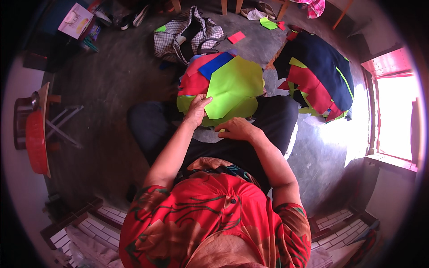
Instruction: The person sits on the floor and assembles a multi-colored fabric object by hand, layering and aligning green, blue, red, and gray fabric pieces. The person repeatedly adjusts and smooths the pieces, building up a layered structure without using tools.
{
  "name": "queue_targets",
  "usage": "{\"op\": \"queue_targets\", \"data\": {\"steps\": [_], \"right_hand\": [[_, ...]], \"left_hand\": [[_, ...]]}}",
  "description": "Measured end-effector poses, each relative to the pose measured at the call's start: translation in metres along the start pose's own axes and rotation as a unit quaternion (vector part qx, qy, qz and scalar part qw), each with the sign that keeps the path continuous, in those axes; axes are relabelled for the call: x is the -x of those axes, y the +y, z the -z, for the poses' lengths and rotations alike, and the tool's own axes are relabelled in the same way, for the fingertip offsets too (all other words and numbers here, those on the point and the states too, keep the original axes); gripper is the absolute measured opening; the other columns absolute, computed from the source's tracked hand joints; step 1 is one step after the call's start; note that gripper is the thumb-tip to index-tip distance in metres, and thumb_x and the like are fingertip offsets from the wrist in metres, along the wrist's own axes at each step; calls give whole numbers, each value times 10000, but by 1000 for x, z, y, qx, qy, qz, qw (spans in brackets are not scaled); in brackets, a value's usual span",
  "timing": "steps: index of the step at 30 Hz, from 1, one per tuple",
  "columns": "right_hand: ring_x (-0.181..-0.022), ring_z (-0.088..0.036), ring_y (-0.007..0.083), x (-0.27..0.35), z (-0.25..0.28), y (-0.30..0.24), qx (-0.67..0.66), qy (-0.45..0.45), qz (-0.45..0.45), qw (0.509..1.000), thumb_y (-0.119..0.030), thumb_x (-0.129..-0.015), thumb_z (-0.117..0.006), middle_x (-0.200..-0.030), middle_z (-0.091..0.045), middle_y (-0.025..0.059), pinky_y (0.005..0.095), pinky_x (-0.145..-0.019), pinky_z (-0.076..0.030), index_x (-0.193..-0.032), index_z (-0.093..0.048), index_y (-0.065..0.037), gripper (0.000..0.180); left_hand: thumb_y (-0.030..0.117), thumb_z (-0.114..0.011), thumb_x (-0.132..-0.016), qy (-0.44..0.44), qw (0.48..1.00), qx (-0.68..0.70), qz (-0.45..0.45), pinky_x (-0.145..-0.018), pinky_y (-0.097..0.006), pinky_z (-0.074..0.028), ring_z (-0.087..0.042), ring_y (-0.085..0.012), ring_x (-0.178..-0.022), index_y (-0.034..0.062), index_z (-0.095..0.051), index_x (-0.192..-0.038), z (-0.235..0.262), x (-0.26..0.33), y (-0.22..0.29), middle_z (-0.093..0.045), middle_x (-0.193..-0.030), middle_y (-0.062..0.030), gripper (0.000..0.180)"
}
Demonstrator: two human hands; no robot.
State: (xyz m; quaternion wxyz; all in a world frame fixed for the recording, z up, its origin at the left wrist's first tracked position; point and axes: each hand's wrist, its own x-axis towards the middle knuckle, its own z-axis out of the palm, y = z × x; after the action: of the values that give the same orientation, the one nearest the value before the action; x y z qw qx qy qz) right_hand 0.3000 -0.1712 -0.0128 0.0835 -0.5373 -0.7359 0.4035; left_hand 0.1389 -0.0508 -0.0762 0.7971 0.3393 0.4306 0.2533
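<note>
A large lime-green cloth piece (236,85) lies over a heap of scraps in front of my lap. My left hand (196,110) is closed on its lower left edge, thumb on top. Just below its near edge, my right hand (239,129) has its fingers curled together. A small yellowish bit shows at those fingertips, too small to name. Under and beside the lime piece are a blue piece (214,66) and red pieces (195,84). More lime-green cloth hangs below, over my dark trousers.
At the right stands a bulging heap of navy, red and lime cloth (319,73). A checked bag (185,35) lies beyond the scraps, near a loose red piece (236,37). A red basin (36,143) is at the left wall, a bright window (395,116) at the right.
</note>
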Motion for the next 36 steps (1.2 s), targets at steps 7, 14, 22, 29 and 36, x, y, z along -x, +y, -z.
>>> {"op": "queue_targets", "data": {"steps": [7, 14, 22, 29, 36], "right_hand": [[-871, -645, 324, -4, 1, -6, -4, 6, -19, 1000, -391, -823, -613, -887, -681, 146, 425, -807, -492, -1036, -688, -179, 310], [-844, -641, 328, -6, -2, -3, 13, 10, -6, 1000, -362, -837, -606, -860, -673, 153, 426, -775, -490, -1062, -666, -156, 310], [-917, -613, 334, 0, 5, -2, 38, 87, -24, 995, -302, -807, -627, -927, -648, 143, 441, -802, -485, -994, -663, -142, 248], [-1082, -528, 348, -4, 16, 18, 90, 363, -76, 924, -218, -799, -623, -1144, -557, 176, 426, -935, -412, -1085, -571, -66, 328], [-1080, -548, 357, 2, -2, 31, 190, 154, -199, 949, -383, -783, -631, -1136, -553, 222, 476, -890, -443, -1158, -526, -26, 528]], "left_hand": [[134, -645, -832, 36, 970, -236, -49, -553, -286, -525, -625, -130, -722, 47, -481, -1087, 6, 8, -3, -634, -877, -39, 316], [124, -710, -715, 161, 765, -615, -105, -603, -393, -510, -634, -272, -727, 41, -457, -1108, -7, 17, 2, -634, -880, -130, 474], [227, -683, -724, 1, 593, -703, -393, -1058, -516, -250, -309, -314, -1334, 89, -466, -1268, -27, 10, -6, -341, -1431, -142, 602], [292, -714, -727, -56, 578, -745, -328, -1101, -562, -146, -206, -307, -1395, 146, -370, -1385, -32, 2, -24, -272, -1480, -113, 757], [313, -734, -716, -71, 560, -759, -325, -1105, -561, -133, -183, -310, -1400, 136, -341, -1400, -35, -3, -30, -233, -1500, -112, 809]]}}
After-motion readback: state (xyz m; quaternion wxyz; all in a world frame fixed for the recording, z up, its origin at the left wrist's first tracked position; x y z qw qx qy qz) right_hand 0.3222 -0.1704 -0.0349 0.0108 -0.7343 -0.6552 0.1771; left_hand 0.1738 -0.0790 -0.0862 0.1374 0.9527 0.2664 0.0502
